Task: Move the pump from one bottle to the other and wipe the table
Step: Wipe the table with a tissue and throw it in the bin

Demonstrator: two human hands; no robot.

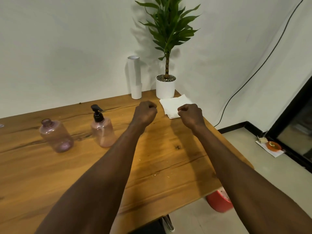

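Both hands hovering fisted, grip holding nothing: left hand (145,114), right hand (190,114). Pump (97,113) sitting on right bottle (103,132); left bottle (56,135) open-necked, awaiting swap. Napkins (173,104) staged far right on tabletop (168,157).

Both arms reach out over the wooden table (67,174). The left hand (145,113) and right hand (190,114) are curled into fists and hold nothing. The right hand sits in front of a stack of white napkins (173,103) near the far right corner. To the left stand two pink bottles: the open bottle (56,135) without a top, and the pump bottle (103,132) capped by a black pump (97,113). At the far edge stand a white roll (135,78) and a potted plant (166,81).
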